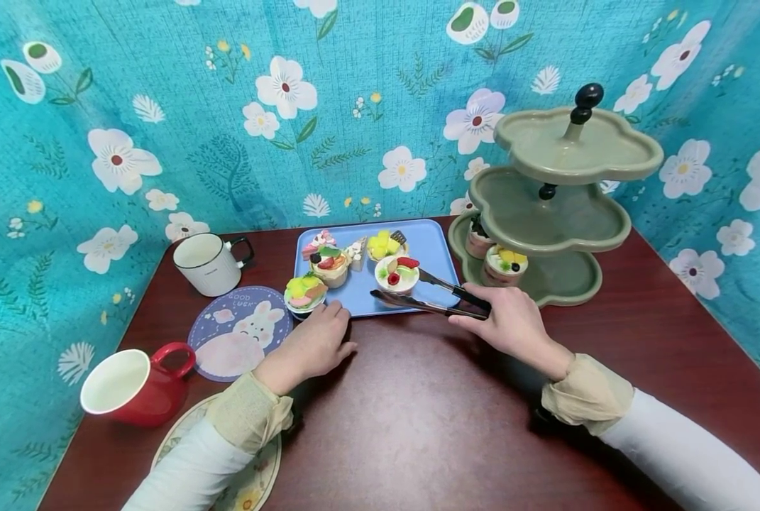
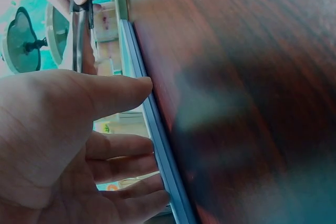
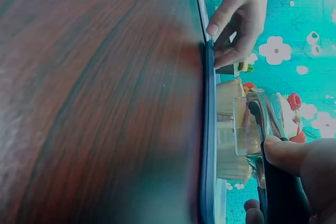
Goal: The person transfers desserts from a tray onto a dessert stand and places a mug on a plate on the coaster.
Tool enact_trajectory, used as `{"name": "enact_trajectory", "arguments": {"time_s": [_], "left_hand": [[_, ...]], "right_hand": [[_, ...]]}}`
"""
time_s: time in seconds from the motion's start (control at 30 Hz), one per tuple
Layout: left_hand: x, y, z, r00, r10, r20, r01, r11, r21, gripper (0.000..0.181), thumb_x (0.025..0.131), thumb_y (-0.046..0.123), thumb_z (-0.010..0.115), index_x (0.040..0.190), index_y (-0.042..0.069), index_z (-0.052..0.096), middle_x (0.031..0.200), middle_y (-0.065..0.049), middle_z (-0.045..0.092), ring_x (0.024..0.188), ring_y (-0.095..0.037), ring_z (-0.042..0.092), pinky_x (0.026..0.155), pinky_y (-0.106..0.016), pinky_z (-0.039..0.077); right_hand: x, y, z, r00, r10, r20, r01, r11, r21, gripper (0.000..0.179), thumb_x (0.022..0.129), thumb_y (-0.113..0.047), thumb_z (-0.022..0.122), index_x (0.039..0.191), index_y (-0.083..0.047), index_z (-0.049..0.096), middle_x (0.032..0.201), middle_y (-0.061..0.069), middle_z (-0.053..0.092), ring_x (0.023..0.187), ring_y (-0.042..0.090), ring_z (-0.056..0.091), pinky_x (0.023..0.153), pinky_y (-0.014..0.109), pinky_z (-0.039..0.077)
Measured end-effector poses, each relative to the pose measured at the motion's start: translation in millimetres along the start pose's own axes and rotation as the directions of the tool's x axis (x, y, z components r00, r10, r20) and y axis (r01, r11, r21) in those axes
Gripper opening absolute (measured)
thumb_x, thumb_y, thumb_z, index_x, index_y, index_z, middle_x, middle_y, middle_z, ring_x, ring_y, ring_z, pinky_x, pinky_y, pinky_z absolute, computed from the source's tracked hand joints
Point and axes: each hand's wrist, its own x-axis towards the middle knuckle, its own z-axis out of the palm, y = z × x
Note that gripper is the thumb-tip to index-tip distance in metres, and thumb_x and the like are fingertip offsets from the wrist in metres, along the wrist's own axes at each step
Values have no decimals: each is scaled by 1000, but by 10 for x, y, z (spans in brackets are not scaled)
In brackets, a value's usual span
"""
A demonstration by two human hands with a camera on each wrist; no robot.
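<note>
My right hand grips black-handled metal tongs over the front right part of a blue tray. The tong arms stand on either side of a clear dessert cup topped with cream, a raspberry and strawberry slices. My left hand touches the tray's front left edge; in the left wrist view its thumb and fingertips rest along the rim with the fingers loosely extended. Near those fingers sits a cup with yellow fruit. Behind it on the tray are a fruit tart, cake slices and a mango-topped dessert.
A green three-tier stand is at the right, with dessert cups on its bottom tier. At the left are a white mug, a round bunny mat, a red mug and a floral plate under the left forearm.
</note>
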Motion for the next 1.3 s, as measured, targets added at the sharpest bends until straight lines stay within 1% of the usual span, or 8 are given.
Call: {"name": "enact_trajectory", "arguments": {"time_s": [0.17,0.47,0.53,0.63,0.77,0.93,1.07,1.3], "left_hand": [[-6,-7,9,1000,13,-17,-13,1000,5,36,92,29,70,108,-2,61,99,-13,57,96,-31,56,94,-44,46],[2,-14,7,999,28,-18,-28,1000,9,36,92,29,70,107,-3,61,98,-13,58,95,-31,56,94,-45,46],[5,-15,7,999,29,-15,-29,1000,9,37,92,29,70,107,-4,61,98,-14,58,95,-31,56,94,-45,46],[8,-15,6,999,34,-19,-34,999,11,38,91,29,70,106,-4,61,97,-14,58,94,-31,56,94,-45,46],[8,-13,0,999,39,-23,-38,999,25,38,91,30,70,106,-5,61,97,-14,58,94,-32,57,93,-45,46],[4,-7,-20,998,47,-29,-46,998,32,38,91,29,70,105,-4,61,97,-14,58,94,-31,56,94,-45,46],[6,-4,-19,998,54,-27,-53,998,21,38,91,29,70,106,-5,61,99,-14,58,95,-32,57,95,-46,46],[7,-13,-13,998,48,-39,-47,998,29,38,91,30,71,105,-4,61,98,-14,59,95,-32,57,94,-45,46]], "right_hand": [[-78,49,-87,1000,-11,-23,11,1000,-10,60,75,-51,81,120,-13,72,43,-7,43,57,27,61,49,39,44],[-247,137,-205,997,-6,-75,4,1000,-24,58,72,-47,84,117,-13,74,39,-11,37,53,22,55,47,38,41],[-285,154,-230,997,4,-77,-6,1000,-25,59,71,-47,84,117,-12,74,38,-11,37,51,22,54,46,37,40],[-332,182,-257,996,12,-84,-15,999,-35,59,70,-47,85,116,-12,74,40,-10,39,56,26,57,46,38,41],[-380,214,-293,995,18,-97,-22,999,-49,58,69,-45,86,115,-12,74,46,-4,48,66,33,63,47,40,42],[-441,246,-339,996,21,-91,-26,998,-55,57,69,-44,86,115,-12,74,55,3,60,66,31,64,47,42,43],[-519,270,-372,995,20,-100,-25,999,-48,57,68,-42,87,114,-11,74,58,2,63,62,28,63,47,42,43],[-630,309,-438,994,22,-108,-27,999,-41,57,67,-41,88,115,-14,74,46,-11,48,51,12,45,46,31,34]]}}
